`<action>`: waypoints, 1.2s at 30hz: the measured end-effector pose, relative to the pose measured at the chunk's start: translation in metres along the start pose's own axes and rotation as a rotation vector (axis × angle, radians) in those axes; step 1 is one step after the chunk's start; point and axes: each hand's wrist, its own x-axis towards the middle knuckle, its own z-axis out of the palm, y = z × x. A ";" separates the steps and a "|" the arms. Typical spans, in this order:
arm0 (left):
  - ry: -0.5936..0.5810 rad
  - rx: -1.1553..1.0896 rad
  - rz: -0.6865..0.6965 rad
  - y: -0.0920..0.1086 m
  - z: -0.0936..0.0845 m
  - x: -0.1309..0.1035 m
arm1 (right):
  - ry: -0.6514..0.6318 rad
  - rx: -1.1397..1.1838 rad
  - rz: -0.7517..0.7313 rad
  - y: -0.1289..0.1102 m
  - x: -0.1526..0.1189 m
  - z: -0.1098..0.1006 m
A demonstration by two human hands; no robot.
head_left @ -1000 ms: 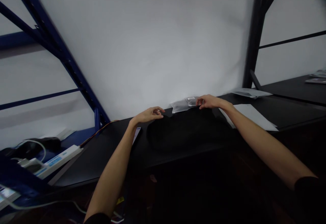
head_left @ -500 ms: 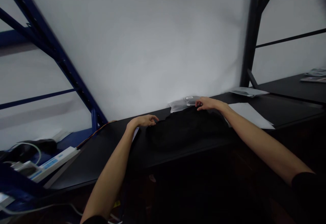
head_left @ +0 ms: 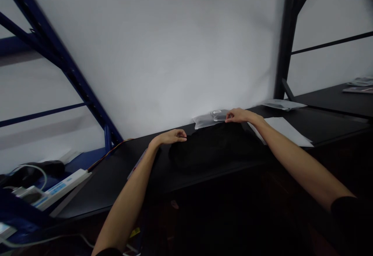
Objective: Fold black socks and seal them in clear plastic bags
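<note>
A piece of black cloth (head_left: 215,145), possibly a garment, lies spread on the black tabletop (head_left: 113,174); its folds barely show against the dark surface. At its far left corner, my left hand (head_left: 173,136) is closed, with thumb and fingers pinching the edge. My right hand (head_left: 237,115) pinches the far edge farther right. Just behind the cloth sit frosted plastic pouches (head_left: 204,121), one with a white label, right beside my right fingertips. White paper sheets (head_left: 287,131) lie partly behind my right forearm.
A flat object (head_left: 136,164) lies beside my left forearm. On the left are a white power strip (head_left: 62,188), cables and a blue metal frame (head_left: 84,89). Another plastic pouch (head_left: 282,104) lies at the back right, near a black post (head_left: 282,61). A white wall rises behind.
My left hand has shifted slightly right and its fingers have closed on the cloth's edge. My right fingers have drawn together into a pinch. More of the flat object shows by my left arm.
</note>
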 end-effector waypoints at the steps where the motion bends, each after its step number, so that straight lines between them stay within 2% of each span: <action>1: 0.017 0.005 0.003 -0.001 0.000 0.001 | 0.054 -0.027 0.026 0.000 0.000 0.000; 4: 0.048 0.028 -0.003 -0.001 0.000 0.002 | 0.176 -0.142 0.023 -0.002 0.003 0.006; 8: 0.074 0.061 -0.003 0.004 0.001 0.002 | 0.218 -0.269 -0.024 -0.002 0.008 0.022; 13: 0.175 0.178 0.008 0.016 0.001 0.002 | 0.291 -0.291 -0.040 -0.007 0.013 0.034; 17: 0.245 0.261 0.048 0.024 0.004 0.005 | 0.362 -0.300 -0.059 -0.017 0.011 0.031; 20: 0.308 0.270 0.128 0.034 0.008 0.007 | 0.468 -0.288 -0.053 -0.024 0.006 0.024; 25: 0.395 0.312 0.243 0.068 0.018 0.021 | 0.588 -0.151 -0.052 -0.032 -0.002 0.012; 28: 0.482 0.364 0.249 0.091 0.027 0.038 | 0.603 -0.069 -0.126 -0.040 -0.006 0.008; 30: 0.580 0.373 0.246 0.100 0.033 0.046 | 0.589 -0.021 -0.197 -0.046 -0.009 0.007; 33: 0.705 0.388 0.233 0.099 0.042 0.048 | 0.560 0.029 -0.296 -0.054 -0.014 0.006; 36: 0.719 0.419 0.269 0.090 0.046 0.041 | 0.537 0.063 -0.361 -0.059 -0.017 0.007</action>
